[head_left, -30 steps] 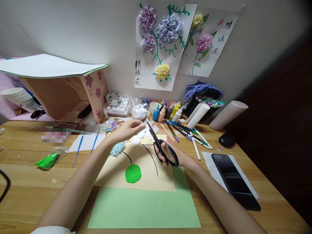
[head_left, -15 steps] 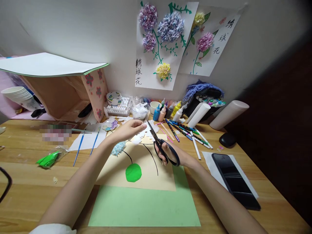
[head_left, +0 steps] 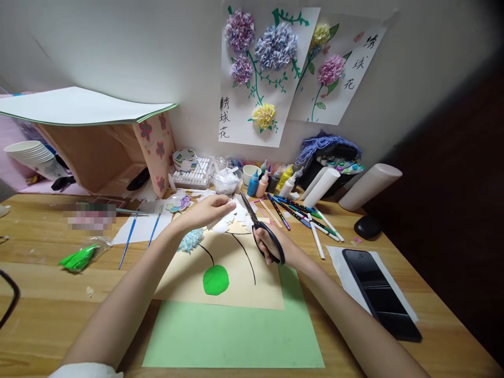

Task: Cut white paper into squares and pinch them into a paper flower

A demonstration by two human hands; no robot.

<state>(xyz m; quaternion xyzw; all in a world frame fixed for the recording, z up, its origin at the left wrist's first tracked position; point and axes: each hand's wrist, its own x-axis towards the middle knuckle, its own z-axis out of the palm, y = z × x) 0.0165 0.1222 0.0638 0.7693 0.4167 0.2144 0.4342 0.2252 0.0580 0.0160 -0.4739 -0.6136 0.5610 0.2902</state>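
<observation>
My right hand (head_left: 271, 247) grips black-handled scissors (head_left: 258, 223), fingers through the loops; the blades point up and away, close together. Left of the blades my left hand (head_left: 214, 209) is closed in a pinch on a small piece of white paper (head_left: 238, 205), hard to tell from the white scraps (head_left: 222, 226) behind it. Under both hands lies a cream sheet (head_left: 181, 286) with black curved lines and a flat green round patch (head_left: 216, 280). A pale blue ruffled flower (head_left: 191, 240) sits on its left part, partly behind my left forearm. Below the sheet is larger green paper (head_left: 232, 336).
Paint bottles (head_left: 263, 185), a bowl of white scraps (head_left: 227, 181) and a marker tray (head_left: 192, 172) line the back. Pens (head_left: 311, 212), a mouse (head_left: 367, 226) and a phone (head_left: 380, 294) are right. Brushes (head_left: 128, 241) and a green packet (head_left: 81, 257) lie left.
The scissors have turned more edge-on, and their blades and handles have closed together. My left hand stays nearly in place, still pinching.
</observation>
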